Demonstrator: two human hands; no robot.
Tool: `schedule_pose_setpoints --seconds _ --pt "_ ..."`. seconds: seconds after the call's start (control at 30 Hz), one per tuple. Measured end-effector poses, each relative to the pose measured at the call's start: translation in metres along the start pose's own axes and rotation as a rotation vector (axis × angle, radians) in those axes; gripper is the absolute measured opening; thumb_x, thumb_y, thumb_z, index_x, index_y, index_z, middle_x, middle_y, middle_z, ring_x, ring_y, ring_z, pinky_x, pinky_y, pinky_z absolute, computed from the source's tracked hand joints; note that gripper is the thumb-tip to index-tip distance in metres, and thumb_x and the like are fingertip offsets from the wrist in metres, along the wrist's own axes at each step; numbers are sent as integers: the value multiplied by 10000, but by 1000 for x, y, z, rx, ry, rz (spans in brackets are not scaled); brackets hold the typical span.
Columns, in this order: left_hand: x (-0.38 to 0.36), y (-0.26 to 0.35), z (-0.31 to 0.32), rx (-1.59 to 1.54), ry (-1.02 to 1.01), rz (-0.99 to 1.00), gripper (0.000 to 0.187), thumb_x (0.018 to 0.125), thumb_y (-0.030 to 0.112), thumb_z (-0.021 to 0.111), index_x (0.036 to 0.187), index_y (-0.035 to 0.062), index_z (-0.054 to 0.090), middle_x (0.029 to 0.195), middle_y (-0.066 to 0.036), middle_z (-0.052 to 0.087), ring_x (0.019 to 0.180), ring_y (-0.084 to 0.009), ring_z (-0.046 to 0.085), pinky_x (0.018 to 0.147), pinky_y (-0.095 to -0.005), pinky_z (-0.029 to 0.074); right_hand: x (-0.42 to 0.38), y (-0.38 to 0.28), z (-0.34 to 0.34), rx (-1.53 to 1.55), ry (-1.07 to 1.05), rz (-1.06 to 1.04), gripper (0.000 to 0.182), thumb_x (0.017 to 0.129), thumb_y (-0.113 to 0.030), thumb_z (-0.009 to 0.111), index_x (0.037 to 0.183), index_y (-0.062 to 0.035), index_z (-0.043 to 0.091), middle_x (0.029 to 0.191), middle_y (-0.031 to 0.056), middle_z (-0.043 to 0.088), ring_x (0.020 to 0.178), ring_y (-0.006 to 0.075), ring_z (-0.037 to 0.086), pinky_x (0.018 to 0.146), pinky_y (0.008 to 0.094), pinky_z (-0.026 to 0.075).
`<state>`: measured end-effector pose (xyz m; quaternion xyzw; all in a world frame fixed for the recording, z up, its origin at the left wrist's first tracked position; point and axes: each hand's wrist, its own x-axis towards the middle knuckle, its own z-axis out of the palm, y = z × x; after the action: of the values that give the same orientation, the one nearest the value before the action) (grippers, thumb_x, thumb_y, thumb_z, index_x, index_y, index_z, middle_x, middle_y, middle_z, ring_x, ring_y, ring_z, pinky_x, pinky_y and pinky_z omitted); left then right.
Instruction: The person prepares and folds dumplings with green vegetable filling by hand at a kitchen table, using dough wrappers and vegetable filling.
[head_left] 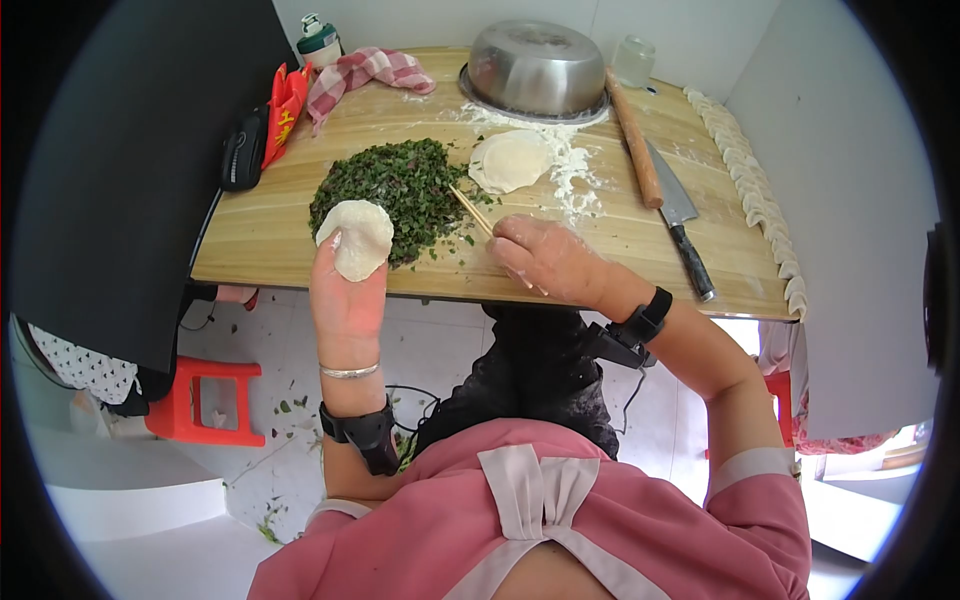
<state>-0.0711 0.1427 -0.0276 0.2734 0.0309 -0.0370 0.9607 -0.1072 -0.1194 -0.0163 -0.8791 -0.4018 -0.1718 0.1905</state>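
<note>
On the palm and fingers of my left hand (348, 305) lies a round dumpling wrapper (362, 238), just in front of the near edge of the chopped greens. My right hand (550, 260) has its fingers closed round a pair of chopsticks (472, 212). Their tips point left and touch or nearly touch the right side of the heap of chopped green filling (400, 175). Beyond my right hand, round dough wrappers (510, 160) lie on the table, apparently stacked, with loose flour beside them.
A rolling pin (638, 150) and a kitchen knife (682, 225) lie to the right. Folded dumplings (745, 175) line the table's right edge. At the back stand an upturned metal basin (540, 65), a glass jar (634, 62) and a checked cloth (370, 75). A red stool (210, 400) is lower left.
</note>
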Motion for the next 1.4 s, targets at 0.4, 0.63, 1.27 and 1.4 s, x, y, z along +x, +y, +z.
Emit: schedule_pose_setpoints --seconds 0.4,0.63,1.27,1.4 --pt "-3 -4 -3 -7 -8 4 321 942 150 402 1211 -1 491 1214 -133 564 1140 -262 536 981 -403 441 -2 33 -9 1264 463 654 194 961 -179 467 1083 -47 541 950 60 555 794 163 612 699 279 502" --pt "-11 -8 6 -44 -10 -39 340 946 113 379 1238 -39 459 1256 -168 534 1179 -294 509 1032 -427 405 8 53 15 1414 629 870 129 976 -163 442 1006 -49 493 963 107 553 826 220 651 715 277 531" --pt "17 -41 30 -89 -56 -173 395 967 195 274 1208 -59 457 1237 -187 521 1171 -305 487 1050 -435 363 23 28 -10 1395 755 762 129 974 -123 407 967 -15 477 912 149 586 852 265 663 740 303 564" --pt "34 -53 47 -170 -31 -226 407 970 197 250 1198 -75 448 1226 -202 509 1154 -315 487 1046 -446 365 25 15 -27 1221 635 625 149 964 -151 434 956 -17 498 902 135 598 822 225 663 724 284 552"
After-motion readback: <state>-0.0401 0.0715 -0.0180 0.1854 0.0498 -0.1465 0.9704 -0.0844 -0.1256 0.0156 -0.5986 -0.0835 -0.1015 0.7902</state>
